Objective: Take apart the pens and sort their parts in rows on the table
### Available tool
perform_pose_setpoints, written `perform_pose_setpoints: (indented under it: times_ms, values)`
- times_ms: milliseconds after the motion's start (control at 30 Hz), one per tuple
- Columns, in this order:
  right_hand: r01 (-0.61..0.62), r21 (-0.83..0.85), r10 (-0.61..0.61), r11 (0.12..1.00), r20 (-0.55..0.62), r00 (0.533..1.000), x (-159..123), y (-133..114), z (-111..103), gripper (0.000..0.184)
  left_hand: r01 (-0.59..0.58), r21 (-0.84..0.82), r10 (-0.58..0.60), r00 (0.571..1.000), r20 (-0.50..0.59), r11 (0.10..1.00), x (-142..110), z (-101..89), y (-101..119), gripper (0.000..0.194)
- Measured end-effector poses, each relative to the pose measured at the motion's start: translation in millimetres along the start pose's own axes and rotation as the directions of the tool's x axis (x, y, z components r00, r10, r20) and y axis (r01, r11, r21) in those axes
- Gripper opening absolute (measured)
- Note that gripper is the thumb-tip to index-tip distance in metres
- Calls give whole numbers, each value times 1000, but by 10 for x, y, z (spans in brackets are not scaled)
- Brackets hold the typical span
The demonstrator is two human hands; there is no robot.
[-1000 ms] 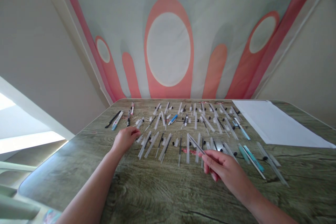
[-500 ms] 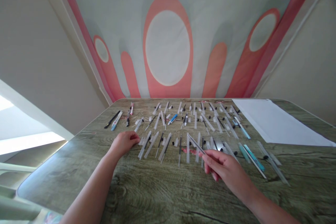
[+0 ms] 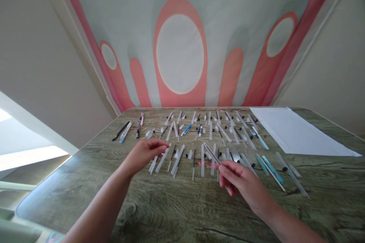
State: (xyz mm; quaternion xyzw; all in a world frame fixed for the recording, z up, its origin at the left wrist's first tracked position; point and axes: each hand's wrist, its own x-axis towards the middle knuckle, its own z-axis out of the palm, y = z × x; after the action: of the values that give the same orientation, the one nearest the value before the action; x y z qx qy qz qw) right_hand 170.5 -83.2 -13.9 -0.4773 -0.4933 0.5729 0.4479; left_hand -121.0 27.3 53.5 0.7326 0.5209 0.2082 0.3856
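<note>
Left hand [image 3: 145,154]: shifted right, over tubes [image 3: 162,161]; fingertips nearly together, contents unclear.
Right hand [image 3: 234,175]: unmoved, pinching rod [image 3: 212,154].
Work: tubes still loose.

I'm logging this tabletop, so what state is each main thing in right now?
Right hand, closed on a slim pen piece.
Slim pen piece, held at a slant.
Left hand, fingertips pinched; whether it holds anything is unclear.
Clear tubes, lying loose in rough rows.
Blue pen, lying down.
Black pen, lying down.
White sheet, spread out flat.
</note>
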Motion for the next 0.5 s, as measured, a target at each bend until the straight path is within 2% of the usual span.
perform_pose_setpoints:
  times_ms: [67,133,200,267,367,500]
  values:
    - [-5,92,3,996,27,1000,-14,-19,24,31,-14,-252,60,983,175,968,-7,345,284,39]
    - [-10,151,4,988,39,999,-25,-30,39,28,25,-447,115,953,282,894,15,734,478,43]
    - [-6,181,-1,984,41,999,-27,-36,40,27,56,-559,152,935,320,827,60,1094,576,39]
    - [8,182,-12,983,21,1000,-22,-41,24,27,65,-648,171,940,294,759,114,1367,611,33]
    - [11,181,-8,983,-18,1000,-6,-42,-12,29,104,-775,121,967,226,623,173,1563,620,27]
    - [-26,226,26,974,2,1000,17,-20,-33,30,135,-871,118,970,214,472,186,1534,617,24]
